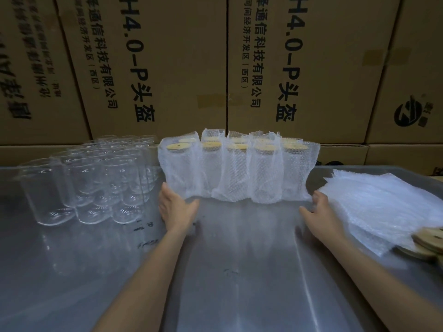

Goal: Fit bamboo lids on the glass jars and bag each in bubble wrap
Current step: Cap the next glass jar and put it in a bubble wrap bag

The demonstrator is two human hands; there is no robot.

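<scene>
Several lidded jars in bubble-wrap bags (237, 171) stand in two rows at the middle back of the steel table (235, 259). My left hand (176, 209) lies flat against the base of the leftmost bag, fingers straight. My right hand (320, 212) rests with relaxed fingers at the row's right end, beside the stack of bubble-wrap bags (383, 204). Several bare glass jars (91, 178) stand grouped at the left. Bamboo lids (426, 243) lie stacked at the right edge, partly under the bags.
Large printed cardboard boxes (215, 68) form a wall right behind the table. The table's near half holds only my forearms.
</scene>
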